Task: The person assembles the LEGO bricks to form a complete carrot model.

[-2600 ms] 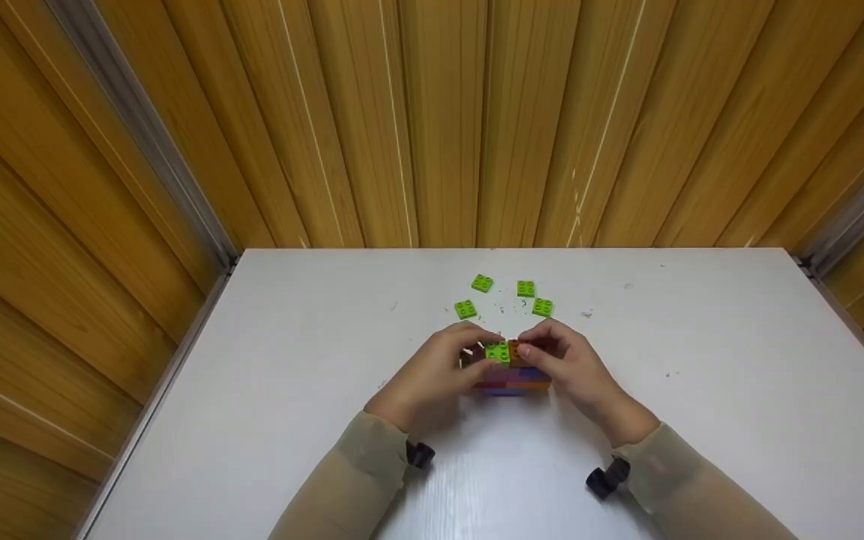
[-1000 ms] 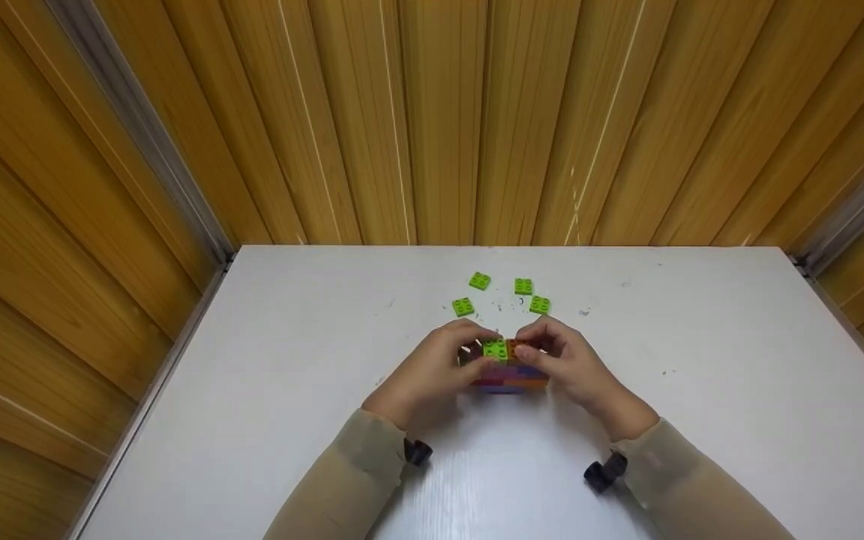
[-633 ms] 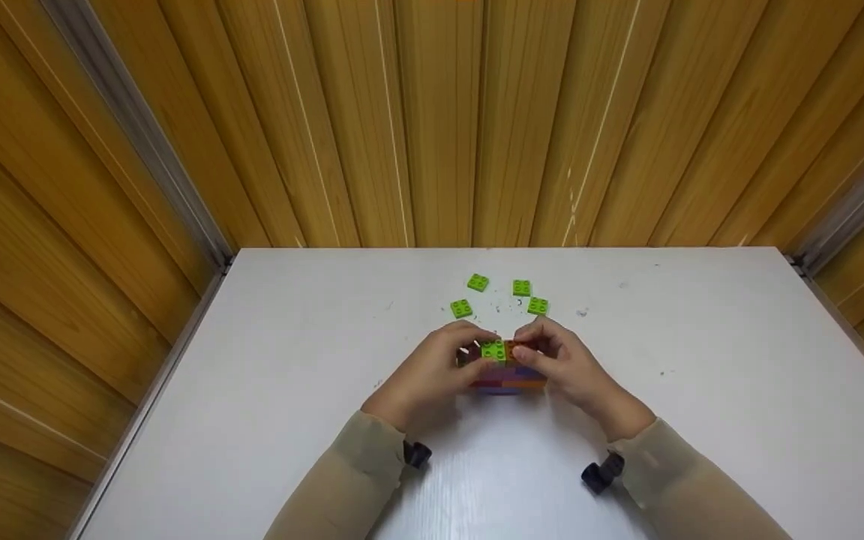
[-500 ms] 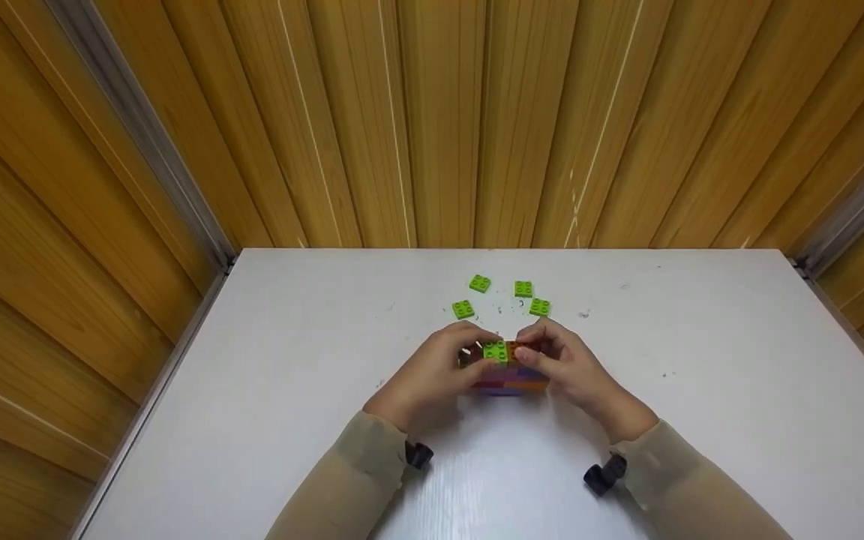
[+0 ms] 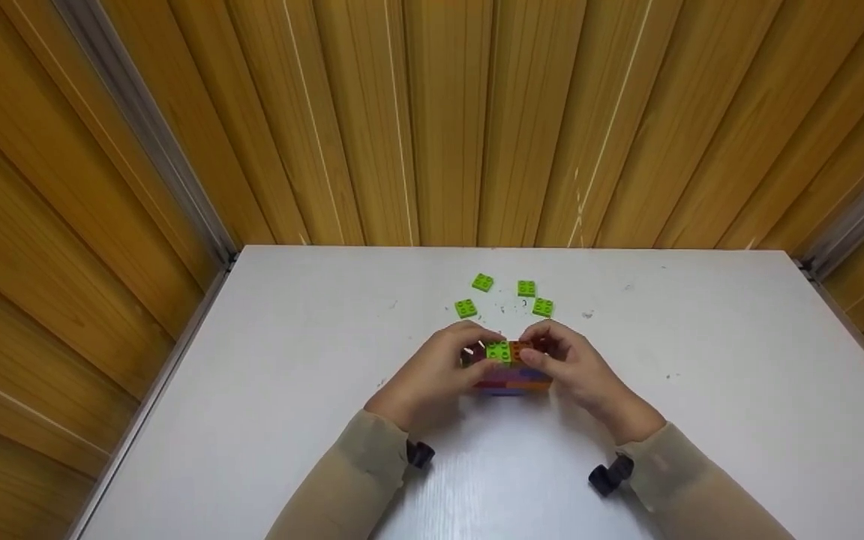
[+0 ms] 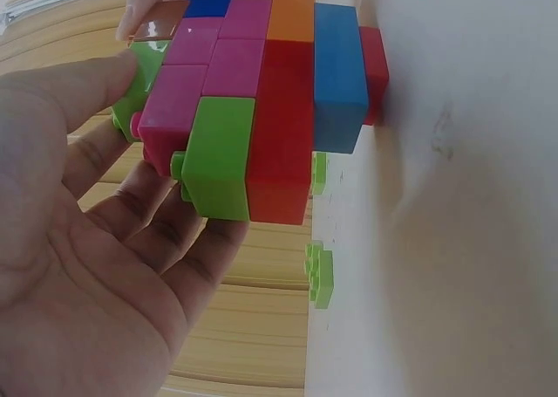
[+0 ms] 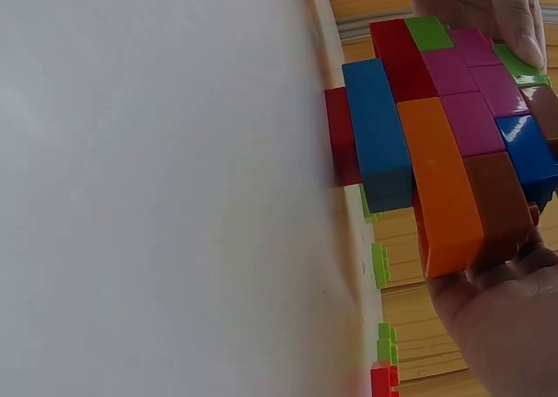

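Note:
Both hands hold a stepped model of stacked toy bricks, with magenta, red, blue, orange and brown rows. Its narrow foot is a red brick (image 7: 341, 135) under a long blue brick (image 7: 378, 135). My left hand (image 5: 439, 367) grips the left side, thumb and index finger at the green brick (image 5: 498, 352) on top. Opposite, my right hand (image 5: 578, 371) pinches the brown brick (image 5: 520, 351) beside that green one, its thumb at the front and fingers behind. Another green brick (image 6: 220, 157) shows lower on the left end in the left wrist view.
Several loose flat green bricks (image 5: 526, 289) lie on the white table (image 5: 289, 337) beyond the hands. Small dark specks are scattered near them. A red brick (image 7: 381, 379) appears at the right wrist view's lower edge. Wood-patterned panels (image 5: 447, 120) stand behind the table.
My right thumb has shifted slightly right, and more of the brown brick's studs show. The left hand keeps its grip, and the loose green bricks stay put.

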The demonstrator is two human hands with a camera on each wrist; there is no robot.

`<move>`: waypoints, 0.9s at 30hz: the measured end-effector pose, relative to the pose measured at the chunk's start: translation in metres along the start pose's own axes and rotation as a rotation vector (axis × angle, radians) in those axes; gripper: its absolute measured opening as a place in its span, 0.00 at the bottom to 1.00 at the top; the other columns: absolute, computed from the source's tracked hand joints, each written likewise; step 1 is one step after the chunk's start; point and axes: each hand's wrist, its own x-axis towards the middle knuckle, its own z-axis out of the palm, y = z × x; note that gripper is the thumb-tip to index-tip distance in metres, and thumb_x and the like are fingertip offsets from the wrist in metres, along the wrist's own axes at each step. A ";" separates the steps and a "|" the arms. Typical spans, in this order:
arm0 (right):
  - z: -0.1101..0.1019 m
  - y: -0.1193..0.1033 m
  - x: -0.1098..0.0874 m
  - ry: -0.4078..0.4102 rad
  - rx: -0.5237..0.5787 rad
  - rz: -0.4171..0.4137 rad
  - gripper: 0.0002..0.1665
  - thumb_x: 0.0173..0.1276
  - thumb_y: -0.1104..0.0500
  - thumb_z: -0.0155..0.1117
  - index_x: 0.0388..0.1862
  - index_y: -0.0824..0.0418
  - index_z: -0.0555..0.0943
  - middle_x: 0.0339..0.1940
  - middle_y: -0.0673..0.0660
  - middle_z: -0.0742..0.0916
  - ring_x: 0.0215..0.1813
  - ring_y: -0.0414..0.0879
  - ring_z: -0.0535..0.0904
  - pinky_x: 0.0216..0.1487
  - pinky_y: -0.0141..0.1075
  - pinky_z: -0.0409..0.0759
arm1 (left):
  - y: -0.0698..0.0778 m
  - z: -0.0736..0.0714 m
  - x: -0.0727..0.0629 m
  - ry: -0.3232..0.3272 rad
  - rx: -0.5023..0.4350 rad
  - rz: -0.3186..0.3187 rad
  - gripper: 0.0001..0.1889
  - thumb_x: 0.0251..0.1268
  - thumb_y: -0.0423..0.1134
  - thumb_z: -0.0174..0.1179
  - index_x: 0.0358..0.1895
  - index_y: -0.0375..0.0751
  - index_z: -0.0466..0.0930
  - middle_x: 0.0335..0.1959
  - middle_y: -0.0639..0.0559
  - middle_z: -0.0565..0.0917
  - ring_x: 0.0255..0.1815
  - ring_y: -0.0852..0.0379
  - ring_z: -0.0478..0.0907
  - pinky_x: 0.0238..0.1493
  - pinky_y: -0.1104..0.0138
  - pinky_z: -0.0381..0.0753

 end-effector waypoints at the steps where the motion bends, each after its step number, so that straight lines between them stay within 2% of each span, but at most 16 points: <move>1: 0.001 0.000 0.000 0.002 0.005 0.020 0.17 0.84 0.62 0.69 0.63 0.71 0.80 0.56 0.50 0.87 0.58 0.42 0.84 0.61 0.29 0.83 | 0.000 0.000 0.000 -0.001 0.000 0.001 0.17 0.83 0.44 0.71 0.69 0.56 0.89 0.62 0.61 0.87 0.57 0.62 0.82 0.68 0.57 0.88; 6: -0.001 0.004 -0.005 0.010 0.046 0.120 0.20 0.85 0.57 0.70 0.67 0.67 0.80 0.61 0.52 0.85 0.62 0.43 0.84 0.65 0.29 0.84 | -0.001 0.000 -0.001 -0.002 0.005 0.013 0.18 0.83 0.43 0.70 0.70 0.55 0.88 0.62 0.60 0.87 0.56 0.63 0.82 0.68 0.56 0.88; 9: -0.008 0.006 -0.010 -0.005 0.095 0.160 0.21 0.83 0.58 0.72 0.68 0.64 0.79 0.63 0.53 0.84 0.63 0.43 0.84 0.65 0.31 0.87 | 0.001 0.001 0.000 -0.004 0.011 0.013 0.18 0.83 0.42 0.70 0.70 0.53 0.88 0.62 0.59 0.87 0.56 0.62 0.82 0.68 0.54 0.88; 13: -0.021 0.009 -0.016 -0.042 0.167 0.163 0.22 0.79 0.63 0.75 0.66 0.61 0.79 0.64 0.53 0.84 0.63 0.45 0.86 0.62 0.35 0.90 | 0.004 0.002 0.003 -0.005 0.019 0.009 0.18 0.83 0.42 0.70 0.70 0.51 0.88 0.64 0.56 0.87 0.59 0.61 0.83 0.70 0.53 0.88; 17: -0.027 0.013 -0.016 -0.065 0.196 0.135 0.19 0.77 0.67 0.76 0.62 0.61 0.82 0.60 0.53 0.86 0.61 0.45 0.86 0.59 0.34 0.91 | 0.006 0.001 0.004 -0.007 0.033 -0.001 0.18 0.83 0.44 0.70 0.70 0.52 0.89 0.64 0.57 0.88 0.59 0.61 0.83 0.71 0.53 0.88; 21: -0.026 0.016 -0.015 -0.050 0.187 0.127 0.18 0.75 0.68 0.77 0.60 0.63 0.84 0.58 0.52 0.86 0.60 0.45 0.85 0.58 0.32 0.90 | 0.003 -0.003 0.002 -0.030 0.014 -0.023 0.19 0.82 0.48 0.71 0.70 0.58 0.88 0.63 0.60 0.87 0.59 0.61 0.82 0.72 0.52 0.86; 24: -0.024 0.015 -0.015 -0.030 0.148 0.137 0.20 0.74 0.68 0.78 0.61 0.66 0.84 0.58 0.52 0.87 0.60 0.45 0.85 0.58 0.32 0.90 | -0.002 -0.010 0.003 -0.041 -0.013 -0.038 0.21 0.80 0.53 0.72 0.71 0.60 0.87 0.66 0.61 0.87 0.64 0.58 0.82 0.75 0.49 0.83; 27: -0.023 0.011 -0.014 -0.001 0.094 0.161 0.22 0.72 0.65 0.81 0.61 0.67 0.85 0.59 0.52 0.89 0.62 0.47 0.85 0.59 0.32 0.90 | -0.009 -0.019 0.009 -0.002 -0.040 -0.087 0.25 0.80 0.60 0.70 0.74 0.60 0.85 0.71 0.59 0.85 0.71 0.52 0.81 0.78 0.46 0.80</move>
